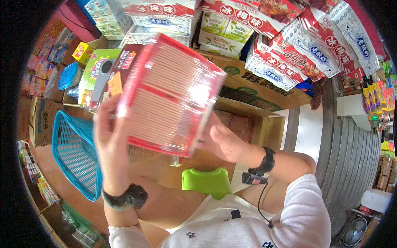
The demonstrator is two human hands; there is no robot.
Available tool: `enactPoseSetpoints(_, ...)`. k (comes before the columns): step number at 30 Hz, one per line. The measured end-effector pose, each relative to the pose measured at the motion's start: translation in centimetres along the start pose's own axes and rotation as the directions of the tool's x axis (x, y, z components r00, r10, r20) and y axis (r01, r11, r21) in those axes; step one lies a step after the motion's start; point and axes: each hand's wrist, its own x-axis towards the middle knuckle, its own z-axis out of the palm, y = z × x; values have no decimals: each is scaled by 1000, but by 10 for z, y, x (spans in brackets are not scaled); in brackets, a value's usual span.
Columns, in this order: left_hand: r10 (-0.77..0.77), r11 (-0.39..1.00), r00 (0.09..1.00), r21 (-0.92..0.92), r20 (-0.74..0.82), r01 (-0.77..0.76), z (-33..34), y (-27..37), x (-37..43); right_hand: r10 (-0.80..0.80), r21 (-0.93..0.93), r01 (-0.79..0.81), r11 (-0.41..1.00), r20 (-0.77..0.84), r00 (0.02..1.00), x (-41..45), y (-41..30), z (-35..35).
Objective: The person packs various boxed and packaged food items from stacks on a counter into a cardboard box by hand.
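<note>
A flat red box [167, 99] with a shiny clear film front is held up before me, tilted and partly blurred. Behind the film, thin pale sticks lie in two rows. My left hand [110, 133] grips the box at its left edge. Close by the lower right edge is my right hand [228, 141]; its thumb stands off the box and its fingers pass behind it, so whether they grip it is hidden. Black straps circle both wrists, and a small device [254, 179] with a cable hangs at the right one.
A blue plastic basket [76, 155] stands at left. Below the box is a lime-green plastic stool [206, 183]. An open cardboard carton [266, 130] lies beyond my right hand. Stacked red and white cartons [276, 62] line the back, with a blue-lidded tub [69, 76] at back left.
</note>
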Motion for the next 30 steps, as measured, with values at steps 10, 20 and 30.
enactPoseSetpoints(10,-76,981,991,187,112,54,-20,9,9,398,-213,-545,811,-482,781,-57,-36,-106)
enactPoseSetpoints(20,32,994,987,107,-159,-15,-67,-43,59,548,56,-634,771,-566,616,-44,-25,-266)
enactPoseSetpoints(30,-50,956,998,287,-41,59,-56,-44,59,434,-207,-703,681,-659,614,-47,50,-379)
